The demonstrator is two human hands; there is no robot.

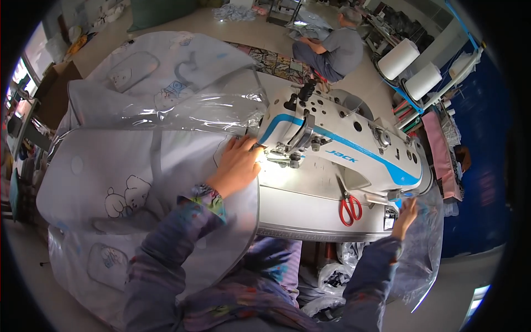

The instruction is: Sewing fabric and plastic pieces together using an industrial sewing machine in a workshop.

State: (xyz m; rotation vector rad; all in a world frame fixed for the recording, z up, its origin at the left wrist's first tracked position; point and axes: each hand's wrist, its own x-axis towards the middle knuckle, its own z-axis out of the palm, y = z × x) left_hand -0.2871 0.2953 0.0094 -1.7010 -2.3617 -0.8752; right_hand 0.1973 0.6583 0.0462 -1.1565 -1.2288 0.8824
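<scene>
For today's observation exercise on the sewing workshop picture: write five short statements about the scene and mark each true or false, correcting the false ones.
1. The left hand rests on the pale printed fabric beside the needle area. True.
2. The scissors have blue handles. False: they are red.
3. The right hand holds the scissors. False: it reaches to clear plastic sheeting at the table's right end.
4. The sewing machine is white with a blue stripe. True.
5. A person sits on the floor behind. True.
</scene>
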